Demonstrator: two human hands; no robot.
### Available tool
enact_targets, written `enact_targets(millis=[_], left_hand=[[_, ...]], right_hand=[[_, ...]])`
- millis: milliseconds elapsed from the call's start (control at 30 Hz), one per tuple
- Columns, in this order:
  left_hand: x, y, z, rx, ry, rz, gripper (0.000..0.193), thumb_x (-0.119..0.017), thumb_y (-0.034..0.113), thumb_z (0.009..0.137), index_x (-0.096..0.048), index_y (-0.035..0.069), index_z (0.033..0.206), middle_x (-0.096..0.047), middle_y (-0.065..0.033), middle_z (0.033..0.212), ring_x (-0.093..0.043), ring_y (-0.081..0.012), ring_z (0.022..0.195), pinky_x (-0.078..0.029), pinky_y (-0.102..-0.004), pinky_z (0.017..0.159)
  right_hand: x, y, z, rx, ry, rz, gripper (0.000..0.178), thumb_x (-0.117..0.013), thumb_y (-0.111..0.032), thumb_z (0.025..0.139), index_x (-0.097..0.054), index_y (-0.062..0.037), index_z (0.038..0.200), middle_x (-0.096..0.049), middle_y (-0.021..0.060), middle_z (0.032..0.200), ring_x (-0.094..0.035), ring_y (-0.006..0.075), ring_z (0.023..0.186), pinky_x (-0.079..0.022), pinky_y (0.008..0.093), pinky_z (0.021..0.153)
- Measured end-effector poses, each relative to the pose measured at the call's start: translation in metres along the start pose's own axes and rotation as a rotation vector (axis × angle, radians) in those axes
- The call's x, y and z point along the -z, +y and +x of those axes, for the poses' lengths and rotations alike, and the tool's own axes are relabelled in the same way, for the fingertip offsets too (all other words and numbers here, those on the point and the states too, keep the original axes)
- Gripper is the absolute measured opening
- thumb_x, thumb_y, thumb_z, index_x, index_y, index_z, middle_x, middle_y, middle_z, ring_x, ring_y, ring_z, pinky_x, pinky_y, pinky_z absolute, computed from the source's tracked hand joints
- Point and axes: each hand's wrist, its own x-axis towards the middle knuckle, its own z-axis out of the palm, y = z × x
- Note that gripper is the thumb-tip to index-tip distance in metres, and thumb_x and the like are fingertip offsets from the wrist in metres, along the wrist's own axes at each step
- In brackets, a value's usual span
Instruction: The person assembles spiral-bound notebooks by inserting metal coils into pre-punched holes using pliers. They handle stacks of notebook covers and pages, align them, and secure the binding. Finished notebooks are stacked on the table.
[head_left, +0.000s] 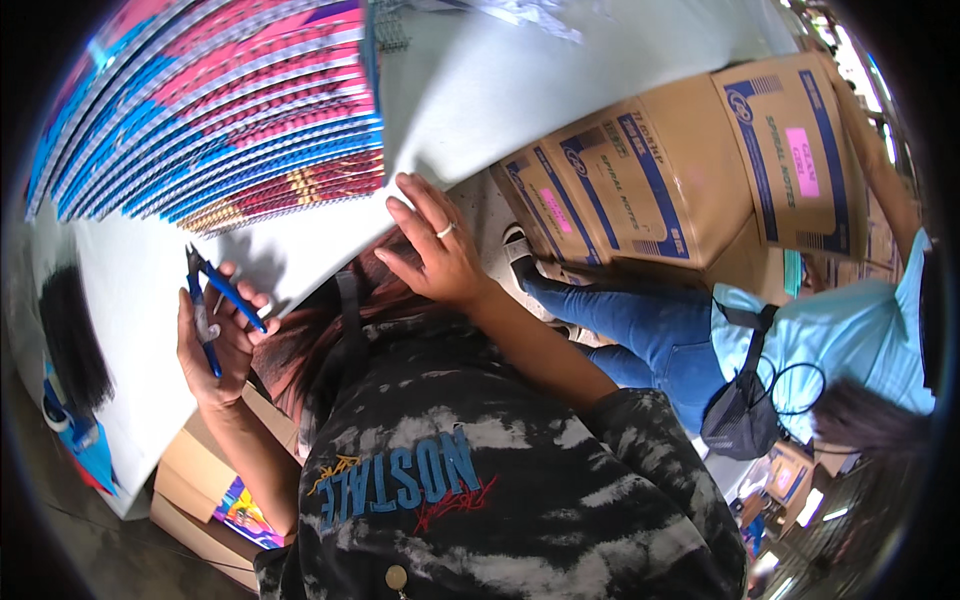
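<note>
My left hand (235, 352) holds a pair of blue-handled wire cutters (238, 296), palm turned up and fingers curled around the spread handles. The cutters' dark jaws point toward the near left corner of a large stack of spiral notebooks (280, 130). These have pink, blue and dark red covers, with their coiled edges toward me. My right hand (445, 265), with a ring on one finger, is empty. Its fingers are apart, and the fingertips reach the edge of the white table (440, 110) beside the stack's near right corner.
Large cardboard boxes (690, 200) stand right of the table. A person in a light blue shirt (840, 300) and jeans is beyond my right arm. Below the table's left side sits an open carton (200, 475) with a colourful printed item. A black, hair-like shape (75, 340) is at far left.
</note>
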Motion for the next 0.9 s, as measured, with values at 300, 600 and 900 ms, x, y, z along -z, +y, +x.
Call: enact_targets(millis=[300, 600, 900], left_hand=[[-0.002, -0.002, -0.001, -0.053, 0.042, 0.020, 0.059, -0.034, 0.048, 0.094, -0.039, -0.002, 0.127, -0.055, -0.0153, 0.099, -0.058, -0.0277, 0.093, -0.052, -0.0438, 0.076], [0.002, -0.012, 0.003, -0.026, -0.075, -0.359, 0.060, -0.035, 0.050, 0.092, -0.041, -0.001, 0.124, -0.056, -0.0178, 0.100, -0.059, -0.0309, 0.097, -0.051, -0.0534, 0.081], [-0.002, -0.020, 0.010, -0.072, -0.160, -0.472, 0.063, -0.034, 0.050, 0.092, -0.038, -0.002, 0.127, -0.055, -0.0204, 0.101, -0.057, -0.0355, 0.101, -0.049, -0.0551, 0.082]], right_hand=[[-0.008, 0.075, -0.147, -1.194, -0.288, 0.425, 0.059, -0.063, -0.029, 0.084, -0.041, -0.0003, 0.130, -0.055, 0.0223, 0.119, -0.055, 0.0319, 0.109, -0.043, 0.0373, 0.092], [0.004, 0.103, -0.232, -1.047, -0.008, 0.157, 0.046, -0.048, -0.027, 0.093, -0.043, 0.0049, 0.126, -0.050, 0.0195, 0.123, -0.047, 0.0270, 0.114, -0.033, 0.0342, 0.098], [0.017, 0.006, 0.042, -0.300, 0.175, 0.246, 0.069, -0.064, -0.018, 0.078, -0.027, 0.0029, 0.132, -0.036, 0.0198, 0.133, -0.037, 0.0303, 0.121, -0.028, 0.0416, 0.100]])
